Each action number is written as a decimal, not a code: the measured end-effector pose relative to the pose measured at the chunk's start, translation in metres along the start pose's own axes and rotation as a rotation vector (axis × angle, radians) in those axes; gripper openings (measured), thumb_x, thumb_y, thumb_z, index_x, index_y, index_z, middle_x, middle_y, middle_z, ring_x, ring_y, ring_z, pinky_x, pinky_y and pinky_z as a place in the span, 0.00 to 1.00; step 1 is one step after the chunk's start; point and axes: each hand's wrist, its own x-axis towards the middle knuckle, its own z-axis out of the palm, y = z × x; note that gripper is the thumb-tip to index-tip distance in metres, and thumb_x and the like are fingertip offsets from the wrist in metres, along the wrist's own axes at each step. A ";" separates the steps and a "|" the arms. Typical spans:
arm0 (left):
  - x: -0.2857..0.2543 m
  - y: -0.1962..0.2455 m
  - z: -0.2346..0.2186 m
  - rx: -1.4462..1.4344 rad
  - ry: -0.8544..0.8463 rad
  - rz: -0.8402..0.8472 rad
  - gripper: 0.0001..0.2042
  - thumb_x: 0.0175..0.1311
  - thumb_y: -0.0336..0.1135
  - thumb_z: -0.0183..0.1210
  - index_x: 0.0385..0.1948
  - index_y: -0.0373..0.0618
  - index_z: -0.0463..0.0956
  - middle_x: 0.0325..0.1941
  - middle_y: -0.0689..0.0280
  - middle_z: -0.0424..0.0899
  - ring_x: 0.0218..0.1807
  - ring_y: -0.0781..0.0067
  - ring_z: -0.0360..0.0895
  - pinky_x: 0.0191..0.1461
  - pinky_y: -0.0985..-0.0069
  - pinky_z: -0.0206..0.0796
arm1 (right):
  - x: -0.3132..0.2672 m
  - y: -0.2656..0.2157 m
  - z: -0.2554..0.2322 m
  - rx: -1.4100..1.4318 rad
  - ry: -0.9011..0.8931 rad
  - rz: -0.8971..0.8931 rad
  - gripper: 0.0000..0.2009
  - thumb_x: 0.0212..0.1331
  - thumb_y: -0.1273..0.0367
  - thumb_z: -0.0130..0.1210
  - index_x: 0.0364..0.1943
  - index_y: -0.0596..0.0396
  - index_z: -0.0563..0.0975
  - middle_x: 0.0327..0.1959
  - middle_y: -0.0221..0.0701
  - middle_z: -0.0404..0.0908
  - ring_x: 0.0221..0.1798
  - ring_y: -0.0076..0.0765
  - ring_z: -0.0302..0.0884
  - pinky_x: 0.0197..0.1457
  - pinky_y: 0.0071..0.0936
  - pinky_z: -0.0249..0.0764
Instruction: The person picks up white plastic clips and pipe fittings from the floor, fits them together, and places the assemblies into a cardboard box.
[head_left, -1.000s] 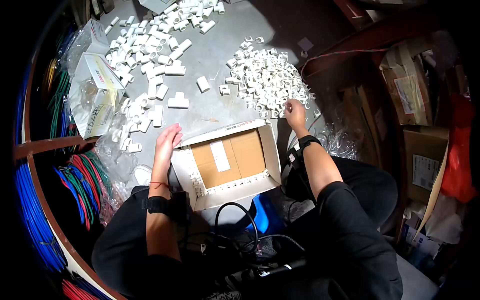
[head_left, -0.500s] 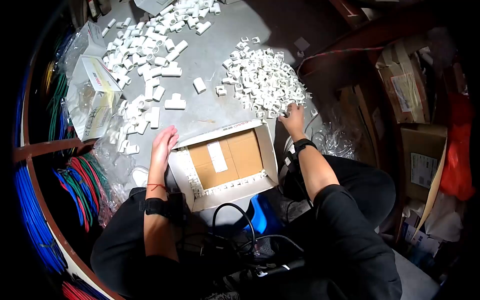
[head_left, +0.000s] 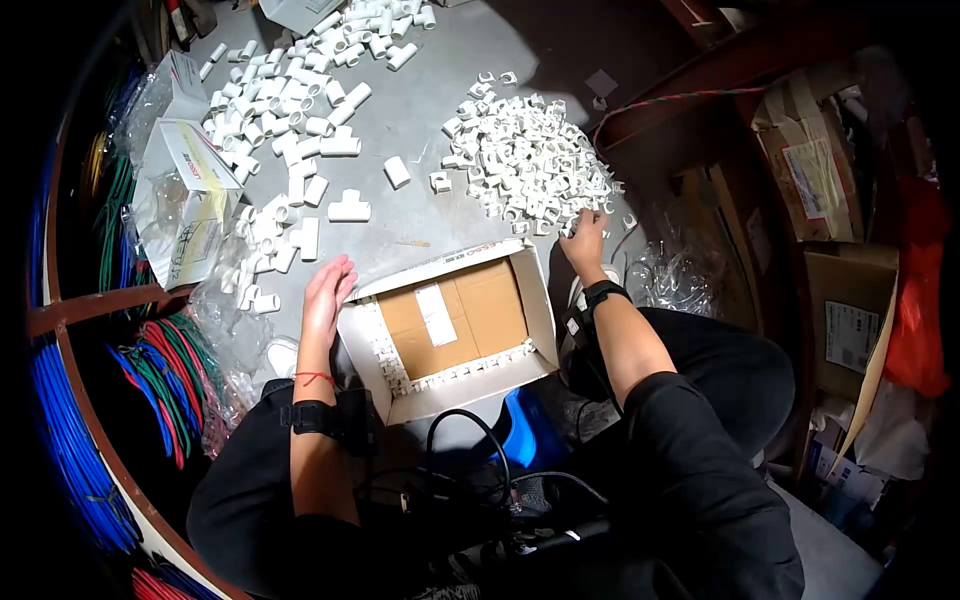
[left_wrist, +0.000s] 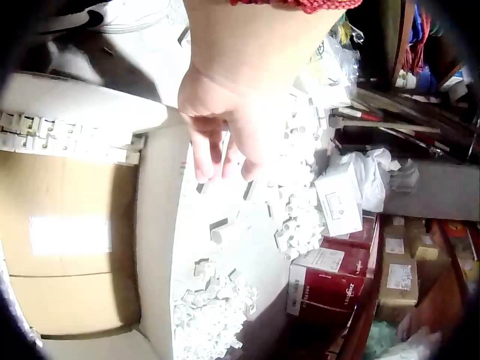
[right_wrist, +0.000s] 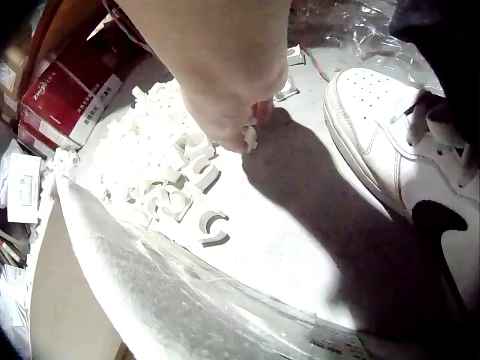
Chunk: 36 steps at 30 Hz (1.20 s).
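In the head view the right hand (head_left: 587, 248) is at the near edge of a pile of white clips (head_left: 540, 160). The right wrist view shows that hand (right_wrist: 232, 94) pinching a small white clip (right_wrist: 250, 138) between its fingertips, just above the floor. An open white box (head_left: 541, 300) lies in front of the person, with a brown cardboard panel (head_left: 490, 305) inside and rows of clips (head_left: 470, 371) along its left and near sides. Beside the box's far left corner, the left hand (head_left: 322, 300) holds nothing, its fingers loosely extended; the left wrist view shows it (left_wrist: 225, 112) outside the wall.
White pipe fittings (head_left: 285, 110) are strewn over the floor at the far left, beside a torn carton (head_left: 190, 200) and clear plastic. Coloured wire coils (head_left: 75, 440) fill the left shelves. Cartons (head_left: 850, 320) stand at right, and a white shoe (right_wrist: 375, 142) is near the right hand.
The right hand has shifted slightly nearer the person at the edge of the clip pile. The left hand and the box keep their places; the head view has moved a little.
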 end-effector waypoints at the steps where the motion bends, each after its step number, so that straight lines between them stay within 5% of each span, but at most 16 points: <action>1: 0.000 0.000 0.000 -0.002 -0.005 0.005 0.16 0.59 0.36 0.45 0.46 0.36 0.65 0.43 0.61 0.71 0.40 0.77 0.70 0.46 0.85 0.62 | 0.001 0.001 0.001 -0.009 -0.009 0.023 0.27 0.29 0.77 0.58 0.41 0.59 0.63 0.45 0.43 0.56 0.41 0.51 0.66 0.43 0.36 0.67; 11: 0.001 0.000 0.000 -0.004 0.007 -0.007 0.16 0.59 0.35 0.45 0.46 0.36 0.64 0.44 0.60 0.70 0.41 0.76 0.69 0.46 0.85 0.62 | 0.003 0.013 0.001 0.097 0.068 -0.034 0.17 0.27 0.77 0.55 0.30 0.60 0.69 0.42 0.37 0.61 0.36 0.46 0.68 0.39 0.33 0.67; 14: 0.000 0.003 0.003 0.012 0.019 -0.006 0.16 0.60 0.34 0.43 0.46 0.34 0.64 0.45 0.58 0.69 0.44 0.71 0.69 0.47 0.83 0.62 | -0.001 0.005 -0.010 0.143 0.071 -0.021 0.17 0.26 0.76 0.57 0.28 0.60 0.69 0.38 0.38 0.64 0.36 0.45 0.68 0.37 0.32 0.67; 18: -0.003 0.008 0.004 0.010 0.028 -0.012 0.17 0.59 0.37 0.45 0.47 0.37 0.64 0.45 0.60 0.70 0.41 0.77 0.70 0.45 0.85 0.63 | 0.005 0.007 -0.017 0.098 0.041 -0.031 0.17 0.25 0.71 0.59 0.26 0.59 0.71 0.28 0.39 0.71 0.34 0.42 0.69 0.37 0.31 0.67; 28: -0.047 0.110 0.043 0.268 -0.014 0.165 0.17 0.59 0.44 0.43 0.47 0.47 0.66 0.47 0.68 0.71 0.44 0.77 0.69 0.43 0.81 0.59 | 0.026 0.007 -0.059 0.140 -0.025 -0.086 0.21 0.22 0.65 0.65 0.28 0.58 0.75 0.23 0.34 0.77 0.27 0.30 0.74 0.34 0.24 0.69; 29: -0.056 0.124 0.047 0.290 -0.006 0.199 0.17 0.58 0.43 0.45 0.46 0.46 0.66 0.45 0.69 0.72 0.40 0.81 0.71 0.35 0.89 0.61 | 0.028 0.007 -0.060 0.167 -0.034 -0.083 0.21 0.22 0.65 0.65 0.29 0.57 0.76 0.24 0.34 0.77 0.27 0.29 0.74 0.33 0.23 0.70; 36: -0.143 0.197 0.050 0.414 -0.122 0.417 0.15 0.59 0.41 0.44 0.46 0.46 0.67 0.45 0.69 0.72 0.43 0.82 0.70 0.40 0.87 0.60 | 0.027 -0.008 -0.067 0.286 -0.136 -0.073 0.20 0.27 0.71 0.66 0.32 0.56 0.74 0.22 0.29 0.75 0.25 0.23 0.72 0.29 0.21 0.69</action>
